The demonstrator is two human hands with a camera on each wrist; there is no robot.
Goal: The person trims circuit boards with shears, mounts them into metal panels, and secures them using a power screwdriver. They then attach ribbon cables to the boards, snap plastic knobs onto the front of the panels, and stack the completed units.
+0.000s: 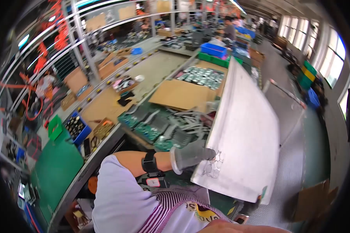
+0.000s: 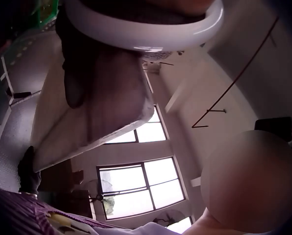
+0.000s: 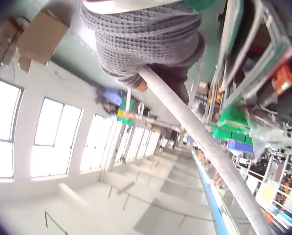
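Note:
A large whitish panel [image 1: 245, 132] stands tilted before the body, several rounded marks near its lower left corner. My gloved left hand [image 1: 192, 155] grips its left edge; in the left wrist view the dark-looking left hand [image 2: 82, 73] has a finger lying over the panel [image 2: 106, 98]. At the lower right corner my right hand [image 1: 252, 206] holds the panel, partly hidden in the head view. The right wrist view shows the knitted grey glove of my right hand [image 3: 146, 44] curled round the panel's edge [image 3: 200, 132].
Left of the panel, the bench carries a cardboard sheet [image 1: 182, 94], green circuit boards [image 1: 146, 130] and grey strips [image 1: 190, 122]. Blue bins [image 1: 213, 50] stand behind. A walkway [image 1: 289, 155] runs along the right, with a cardboard box [image 1: 313, 202] at the lower right.

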